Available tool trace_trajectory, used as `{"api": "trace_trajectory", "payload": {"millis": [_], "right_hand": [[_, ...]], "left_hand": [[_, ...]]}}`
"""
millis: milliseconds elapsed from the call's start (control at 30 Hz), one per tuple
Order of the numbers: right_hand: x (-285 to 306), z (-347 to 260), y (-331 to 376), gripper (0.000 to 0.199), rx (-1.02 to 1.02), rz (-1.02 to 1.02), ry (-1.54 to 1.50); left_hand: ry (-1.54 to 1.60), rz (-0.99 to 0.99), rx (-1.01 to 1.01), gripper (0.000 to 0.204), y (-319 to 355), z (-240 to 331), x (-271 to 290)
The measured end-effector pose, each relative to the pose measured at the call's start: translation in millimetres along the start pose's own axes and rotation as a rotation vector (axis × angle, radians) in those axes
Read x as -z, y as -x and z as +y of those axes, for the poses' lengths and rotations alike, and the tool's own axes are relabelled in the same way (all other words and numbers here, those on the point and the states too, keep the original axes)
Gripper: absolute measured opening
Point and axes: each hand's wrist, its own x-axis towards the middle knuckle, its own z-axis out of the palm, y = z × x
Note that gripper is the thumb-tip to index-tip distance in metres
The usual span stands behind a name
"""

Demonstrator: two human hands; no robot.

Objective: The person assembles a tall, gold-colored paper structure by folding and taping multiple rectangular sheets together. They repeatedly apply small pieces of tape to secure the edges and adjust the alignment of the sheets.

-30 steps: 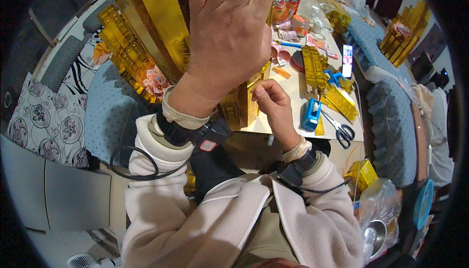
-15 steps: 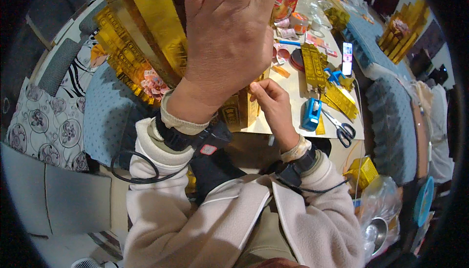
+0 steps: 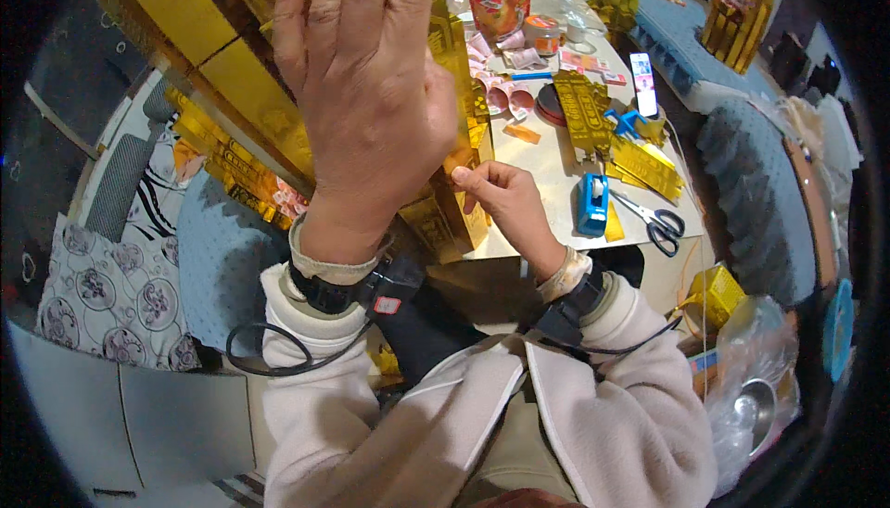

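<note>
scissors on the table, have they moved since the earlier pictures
No: relative to the table and the blue tape dispenser, the scissors show no shift; only the view has turned.

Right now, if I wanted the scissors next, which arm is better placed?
Right, probably: the right grip is nearer the scissors; the left grip is farther away, in front of gold panels.

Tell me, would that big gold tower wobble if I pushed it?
The gold tower might tip, since it looks tall. Its flat faces and crisp edges suggest it's fairly stiff, and its shiny surface could feel slippery.
</note>
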Motion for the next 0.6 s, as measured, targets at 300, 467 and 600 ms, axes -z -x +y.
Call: {"api": "trace_trajectory", "payload": {"millis": [300, 467, 600], "right_hand": [[6, 27, -3, 0.053, -0.109, -0.032, 0.124], [22, 54, 2, 0.044, -0.113, -0.038, 0.346], [31, 64, 8, 0.031, 0.079, 0.090, 0.448]], "left_hand": [[0.073, 0.129, -0.089, 0.064, 1, -6, -11], [0.030, 0.082, -0.056, 0.064, 1, -3, -8], [0.074, 0.117, -0.040, 0.068, 10, -8, -9]]}}
